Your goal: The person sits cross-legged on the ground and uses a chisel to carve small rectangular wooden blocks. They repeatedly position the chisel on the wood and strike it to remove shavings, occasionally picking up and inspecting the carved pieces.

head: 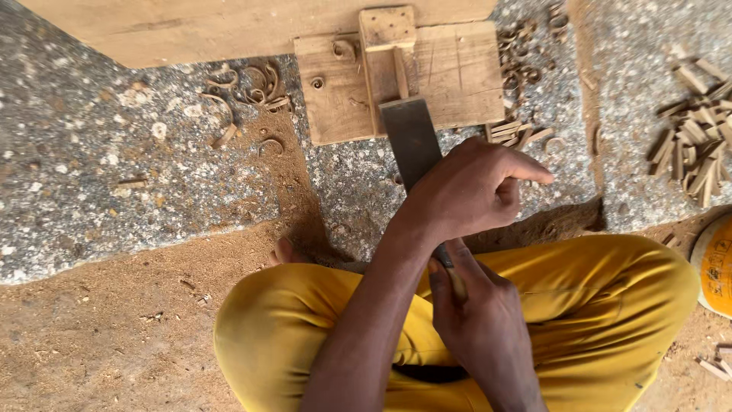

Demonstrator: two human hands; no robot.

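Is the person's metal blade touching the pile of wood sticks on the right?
No, the blade points at the wooden block, well apart from the sticks.

The left hand covers the middle of the chisel, and the right hand hides most of its handle. Beyond the hands, the plank runs off the top edge. Right of them, the yellow disc is cut by the frame, its kind unclear.

wooden block ahead of the hands, chisel between, wood pieces right
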